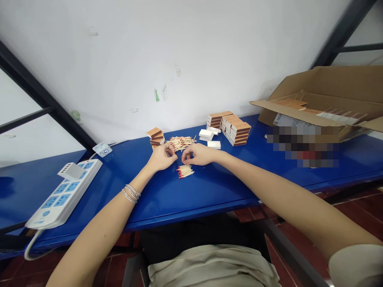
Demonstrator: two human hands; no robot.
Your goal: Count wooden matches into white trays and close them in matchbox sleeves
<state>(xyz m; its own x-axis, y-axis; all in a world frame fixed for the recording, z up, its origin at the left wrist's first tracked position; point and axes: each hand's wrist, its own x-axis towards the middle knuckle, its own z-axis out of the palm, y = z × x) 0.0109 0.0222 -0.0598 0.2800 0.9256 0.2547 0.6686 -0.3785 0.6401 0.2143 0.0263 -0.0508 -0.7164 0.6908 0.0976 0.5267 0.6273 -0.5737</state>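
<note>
My left hand (163, 157) is at the near left edge of a loose heap of red-tipped matches (183, 142). Its thumb and fingers are brought together, with a small red tip showing between them that looks like a match head. Across from it, my right hand (198, 154) hovers with curled fingers just above a small, roughly lined-up bunch of matches (186, 171) on the blue table (155, 195). What the right fingertips hold, if anything, is hidden.
Brown matchboxes stand in a small stack (155, 135) at left and larger stacks (237, 129) at right. White box trays (206, 134) and a single tray (214, 145) lie nearby. A power strip (67, 195) sits far left; an open cardboard box (317, 83) far right.
</note>
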